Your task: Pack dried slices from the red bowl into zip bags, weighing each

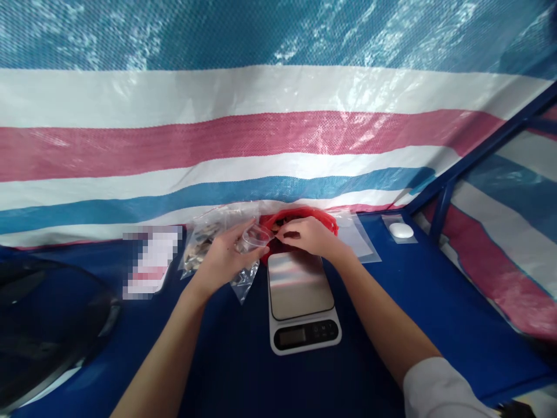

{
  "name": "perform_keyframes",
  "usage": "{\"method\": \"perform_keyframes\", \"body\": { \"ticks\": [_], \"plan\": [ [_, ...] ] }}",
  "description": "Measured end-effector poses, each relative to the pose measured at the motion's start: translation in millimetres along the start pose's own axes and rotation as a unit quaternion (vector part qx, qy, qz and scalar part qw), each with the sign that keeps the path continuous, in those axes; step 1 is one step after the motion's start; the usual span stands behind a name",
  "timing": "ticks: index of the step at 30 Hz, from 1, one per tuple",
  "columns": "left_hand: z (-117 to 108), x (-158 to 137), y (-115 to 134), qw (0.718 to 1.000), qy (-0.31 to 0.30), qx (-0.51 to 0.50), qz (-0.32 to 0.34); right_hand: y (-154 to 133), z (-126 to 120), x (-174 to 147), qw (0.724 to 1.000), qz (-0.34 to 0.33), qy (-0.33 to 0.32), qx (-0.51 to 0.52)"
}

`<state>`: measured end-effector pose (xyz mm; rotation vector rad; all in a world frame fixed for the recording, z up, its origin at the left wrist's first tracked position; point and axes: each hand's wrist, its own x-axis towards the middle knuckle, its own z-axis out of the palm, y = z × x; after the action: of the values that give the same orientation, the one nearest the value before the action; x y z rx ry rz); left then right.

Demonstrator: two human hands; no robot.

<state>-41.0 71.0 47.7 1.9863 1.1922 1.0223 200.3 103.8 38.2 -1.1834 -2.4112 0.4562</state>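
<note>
My left hand (228, 253) is closed around a small clear plastic cup (256, 237), tilted toward a red plastic bag (324, 219). At the bag's mouth is my right hand (304, 235), its fingers pinched together beside the cup's rim. What they hold, if anything, is too small to make out. Dark contents show inside the red bag. Just in front of the bag lies a white digital kitchen scale (300, 290) with a shiny plate and a dark display. Clear bags of brownish pieces (195, 249) rest behind and beside my left hand.
A blurred-out flat white item (152, 261) lies on the blue table (235, 360) at left. Further left is a large dark round object (47, 325). Clear plastic sleeves (359, 238) and a white oval item (401, 230) sit at right. Striped sheeting (261, 133) hangs behind.
</note>
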Motion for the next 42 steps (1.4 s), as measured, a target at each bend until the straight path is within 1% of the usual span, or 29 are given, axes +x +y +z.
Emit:
{"method": "perform_keyframes", "body": {
  "ticks": [4, 9, 12, 17, 23, 27, 34, 39, 42],
  "plan": [
    [-1.4, -0.2, 0.1, 1.0, -0.017, -0.005, -0.017, -1.8, 12.6, 7.8, 0.998, 0.0, -0.044, -0.038],
    [-0.8, 0.5, 0.7, 1.0, -0.014, -0.003, -0.001, -6.0, 14.1, 12.2, 0.991, 0.026, -0.087, -0.101],
    [-2.1, 0.9, 1.1, 1.0, -0.013, -0.007, -0.003, -7.1, 15.1, 13.1, 0.987, 0.03, -0.102, -0.118],
    [-2.8, 0.7, 0.8, 1.0, -0.015, -0.01, -0.008, -3.9, 18.9, 14.0, 0.985, 0.024, -0.108, -0.13],
    [-1.2, 0.9, -0.5, 1.0, -0.01, -0.007, -0.007, -1.2, 19.6, 12.5, 0.983, 0.03, -0.102, -0.151],
    [-0.8, 1.3, -1.5, 1.0, -0.019, -0.003, 0.005, 0.0, 18.0, 9.9, 0.984, 0.041, -0.079, -0.153],
    [2.5, 0.1, -3.2, 1.0, -0.017, 0.011, -0.024, 1.7, 20.2, 9.8, 0.988, 0.039, -0.054, -0.139],
    [4.2, -0.3, -5.3, 1.0, -0.015, 0.005, -0.017, 2.5, 25.1, 12.5, 0.987, 0.047, -0.045, -0.146],
    [5.0, 0.2, -6.6, 1.0, -0.016, -0.001, -0.011, 6.4, 27.6, 13.2, 0.991, 0.057, -0.015, -0.122]
  ]
}}
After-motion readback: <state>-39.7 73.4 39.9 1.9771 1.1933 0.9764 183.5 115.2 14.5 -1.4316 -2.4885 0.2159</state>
